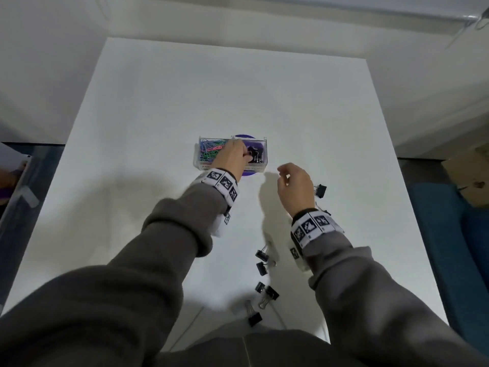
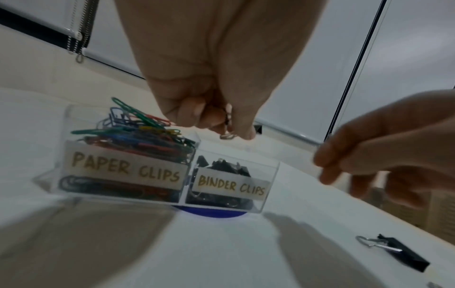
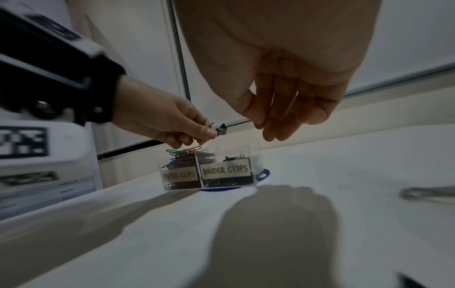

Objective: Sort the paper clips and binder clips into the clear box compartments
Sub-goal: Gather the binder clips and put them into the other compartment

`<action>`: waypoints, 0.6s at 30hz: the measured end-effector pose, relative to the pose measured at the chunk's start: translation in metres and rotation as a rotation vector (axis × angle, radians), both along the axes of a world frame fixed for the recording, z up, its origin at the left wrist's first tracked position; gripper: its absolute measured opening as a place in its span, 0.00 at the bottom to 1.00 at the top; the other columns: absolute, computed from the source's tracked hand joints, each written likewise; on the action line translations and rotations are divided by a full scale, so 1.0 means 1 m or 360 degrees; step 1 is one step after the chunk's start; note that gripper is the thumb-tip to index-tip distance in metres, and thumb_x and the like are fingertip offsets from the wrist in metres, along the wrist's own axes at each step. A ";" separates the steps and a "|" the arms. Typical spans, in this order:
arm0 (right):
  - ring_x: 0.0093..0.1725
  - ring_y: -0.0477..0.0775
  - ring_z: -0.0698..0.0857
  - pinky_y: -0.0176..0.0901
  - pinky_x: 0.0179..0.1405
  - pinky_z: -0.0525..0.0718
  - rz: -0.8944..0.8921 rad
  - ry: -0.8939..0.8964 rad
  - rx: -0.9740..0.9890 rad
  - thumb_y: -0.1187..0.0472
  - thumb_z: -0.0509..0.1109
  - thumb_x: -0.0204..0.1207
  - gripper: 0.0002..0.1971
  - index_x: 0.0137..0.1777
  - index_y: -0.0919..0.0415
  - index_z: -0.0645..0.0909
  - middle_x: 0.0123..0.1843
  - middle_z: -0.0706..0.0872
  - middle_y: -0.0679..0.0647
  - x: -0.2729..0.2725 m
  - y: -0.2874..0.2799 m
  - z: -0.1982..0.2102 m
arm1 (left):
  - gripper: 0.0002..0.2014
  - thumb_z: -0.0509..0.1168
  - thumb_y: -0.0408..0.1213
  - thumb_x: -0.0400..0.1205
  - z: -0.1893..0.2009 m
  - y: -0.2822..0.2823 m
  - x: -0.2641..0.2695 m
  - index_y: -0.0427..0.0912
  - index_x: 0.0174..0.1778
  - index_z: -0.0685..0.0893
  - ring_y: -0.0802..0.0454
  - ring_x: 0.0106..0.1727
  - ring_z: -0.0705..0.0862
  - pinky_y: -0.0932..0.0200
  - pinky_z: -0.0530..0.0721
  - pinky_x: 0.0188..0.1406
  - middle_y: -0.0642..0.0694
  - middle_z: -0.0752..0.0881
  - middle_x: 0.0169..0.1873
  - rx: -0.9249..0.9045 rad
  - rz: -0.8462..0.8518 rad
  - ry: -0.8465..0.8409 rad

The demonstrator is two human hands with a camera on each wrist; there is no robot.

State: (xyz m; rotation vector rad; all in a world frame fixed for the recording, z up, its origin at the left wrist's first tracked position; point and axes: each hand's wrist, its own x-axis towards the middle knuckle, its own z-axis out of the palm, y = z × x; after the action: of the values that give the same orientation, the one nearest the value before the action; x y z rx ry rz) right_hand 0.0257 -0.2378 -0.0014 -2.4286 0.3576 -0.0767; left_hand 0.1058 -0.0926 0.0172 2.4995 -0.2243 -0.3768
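Observation:
The clear box (image 1: 201, 165) stands mid-table. Its left compartment, labelled PAPER CLIPS (image 2: 125, 167), is heaped with coloured paper clips (image 1: 210, 152). Its right compartment, labelled BINDER CLIPS (image 2: 231, 186), holds black binder clips (image 1: 256, 154). My left hand (image 1: 247, 154) hovers over the box and pinches a small black binder clip (image 3: 221, 130) by its wire handles, above the divider. My right hand (image 1: 284, 176) hangs just right of the box with fingers loosely curled and nothing seen in it. Several loose binder clips (image 1: 262, 256) lie near the front edge, and one binder clip (image 1: 320, 190) lies beside my right wrist.
A purple-blue disc (image 1: 244, 136) lies under the box. The white table (image 1: 158, 102) ends at the left and right sides; a blue pad (image 1: 449, 234) and a cardboard box (image 1: 468, 176) sit off its right edge. A thin cable (image 1: 277, 317) runs near the front edge.

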 end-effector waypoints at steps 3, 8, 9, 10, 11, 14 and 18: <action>0.52 0.60 0.83 0.45 0.50 0.79 -0.0114 0.0029 0.0023 0.69 0.61 0.75 0.12 0.55 0.63 0.82 0.53 0.87 0.58 -0.020 -0.018 -0.007 | 0.15 0.63 0.35 0.81 -0.008 -0.004 0.011 0.37 0.62 0.75 0.38 0.56 0.82 0.44 0.78 0.59 0.37 0.74 0.64 0.0173 -0.0127 -0.0030; 0.52 0.61 0.84 0.40 0.47 0.75 -0.0304 0.0143 0.0036 0.71 0.60 0.75 0.13 0.55 0.64 0.82 0.54 0.87 0.60 -0.049 -0.046 -0.016 | 0.13 0.60 0.35 0.82 -0.013 -0.003 -0.010 0.40 0.63 0.75 0.40 0.54 0.81 0.41 0.82 0.50 0.42 0.73 0.64 0.0205 -0.0386 -0.0292; 0.52 0.61 0.84 0.39 0.46 0.74 -0.0314 0.0161 0.0038 0.70 0.61 0.76 0.12 0.55 0.65 0.81 0.53 0.87 0.60 -0.053 -0.049 -0.017 | 0.13 0.60 0.38 0.82 -0.013 -0.003 -0.022 0.42 0.62 0.75 0.43 0.54 0.81 0.43 0.82 0.50 0.43 0.76 0.61 0.0164 -0.0479 -0.0270; 0.51 0.61 0.84 0.39 0.46 0.74 -0.0304 0.0174 0.0036 0.68 0.61 0.76 0.11 0.55 0.65 0.81 0.52 0.87 0.61 -0.057 -0.050 -0.018 | 0.13 0.61 0.42 0.82 -0.014 -0.001 -0.036 0.44 0.61 0.75 0.46 0.54 0.81 0.47 0.81 0.50 0.46 0.78 0.57 0.0123 -0.0584 -0.0194; 0.50 0.61 0.84 0.39 0.46 0.74 -0.0276 0.0196 0.0032 0.66 0.62 0.77 0.10 0.55 0.65 0.81 0.52 0.87 0.60 -0.061 -0.050 -0.019 | 0.14 0.61 0.46 0.81 -0.015 0.001 -0.052 0.45 0.59 0.75 0.48 0.52 0.80 0.51 0.80 0.50 0.48 0.79 0.52 0.0088 -0.0690 -0.0065; 0.53 0.62 0.82 0.47 0.50 0.78 -0.0044 0.0268 -0.0092 0.61 0.65 0.76 0.12 0.58 0.64 0.80 0.56 0.83 0.60 -0.071 -0.043 -0.023 | 0.18 0.66 0.51 0.77 -0.022 0.010 -0.098 0.45 0.56 0.76 0.53 0.45 0.78 0.59 0.74 0.47 0.54 0.75 0.44 -0.0013 -0.0875 0.0274; 0.57 0.66 0.78 0.56 0.59 0.80 0.0156 0.0249 -0.0375 0.60 0.66 0.76 0.13 0.57 0.64 0.82 0.53 0.85 0.63 -0.083 -0.029 -0.032 | 0.23 0.70 0.57 0.72 -0.035 0.016 -0.141 0.45 0.55 0.77 0.56 0.42 0.75 0.58 0.77 0.49 0.52 0.79 0.46 0.0075 -0.0752 0.0337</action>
State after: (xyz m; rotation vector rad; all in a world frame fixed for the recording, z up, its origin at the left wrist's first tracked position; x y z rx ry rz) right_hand -0.0570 -0.2664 -0.0329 -2.6899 0.3129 0.1219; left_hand -0.0351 -0.0771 -0.0179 2.4104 -0.7295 -0.8396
